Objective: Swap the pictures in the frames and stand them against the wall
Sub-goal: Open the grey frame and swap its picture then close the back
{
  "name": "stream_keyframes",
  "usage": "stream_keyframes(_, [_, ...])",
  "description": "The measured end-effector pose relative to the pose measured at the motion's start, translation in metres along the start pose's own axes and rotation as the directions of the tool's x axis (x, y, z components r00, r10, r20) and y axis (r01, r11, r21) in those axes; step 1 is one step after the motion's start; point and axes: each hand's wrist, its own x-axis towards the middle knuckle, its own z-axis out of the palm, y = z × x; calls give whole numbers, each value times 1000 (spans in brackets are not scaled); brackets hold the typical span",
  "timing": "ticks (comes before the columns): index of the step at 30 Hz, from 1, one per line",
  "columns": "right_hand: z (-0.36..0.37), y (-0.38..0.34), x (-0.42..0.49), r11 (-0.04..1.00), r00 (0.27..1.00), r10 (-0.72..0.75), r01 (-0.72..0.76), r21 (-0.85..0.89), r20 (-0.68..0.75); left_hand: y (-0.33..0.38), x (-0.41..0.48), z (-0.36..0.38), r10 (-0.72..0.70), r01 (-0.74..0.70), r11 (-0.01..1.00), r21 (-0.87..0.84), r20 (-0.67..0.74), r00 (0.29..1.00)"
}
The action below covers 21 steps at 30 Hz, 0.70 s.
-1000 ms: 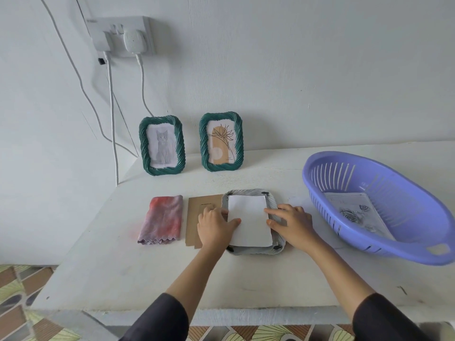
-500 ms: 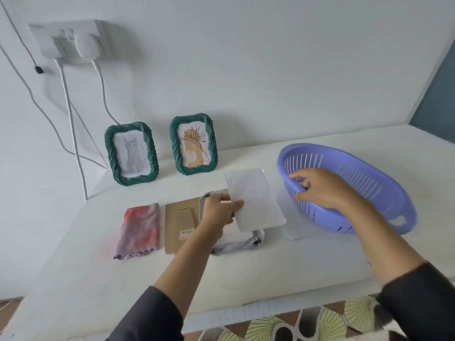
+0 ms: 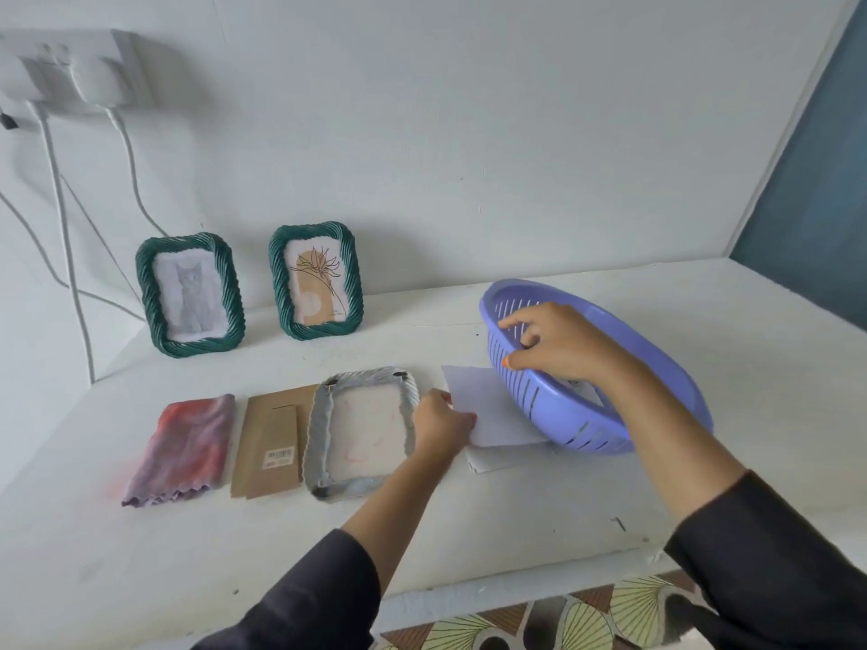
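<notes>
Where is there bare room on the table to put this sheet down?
Free: the wide near strip of the table in front of the grey frame, and the far right past the purple basket. Crowded: the middle row from the cloth to the basket.

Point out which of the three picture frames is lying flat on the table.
The grey twisted-rim frame, face down by the left hand with its back open. The two green twisted-rim frames stand against the wall.
</notes>
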Motion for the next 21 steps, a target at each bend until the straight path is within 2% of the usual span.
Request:
stream_keyframes(8, [32,-3,-9,997,997,-68,69,-34,48,-2,-5,10,85,-85,994,76,-6,996])
stream_keyframes(11, [43,-2,-14,997,995,-77,79,-25,57,0,-8,9,126,-125,978,166,1,992])
stream_keyframes(13, [39,2,-14,999,995,-49,48,16,90,5,-11,9,175,-165,948,272,-12,985])
stream_keyframes(15, [26,11,-7,997,997,36,-41,62,75,11,-13,6,236,-207,931,299,-62,970])
stream_keyframes(16, [18,18,-2,995,994,95,-96,17,47,16,-13,3,279,-246,934,259,-101,955])
stream_keyframes(18, [2,34,8,950,970,230,-207,-235,75,25,-12,-3,373,-357,926,127,-147,916])
stream_keyframes(20, [-1,47,13,832,893,412,-289,-473,180,34,-9,-6,424,-418,906,72,-112,899])
stream_keyframes(21, [1,55,15,782,838,496,-316,-538,228,39,-7,-7,428,-422,902,95,-68,901])
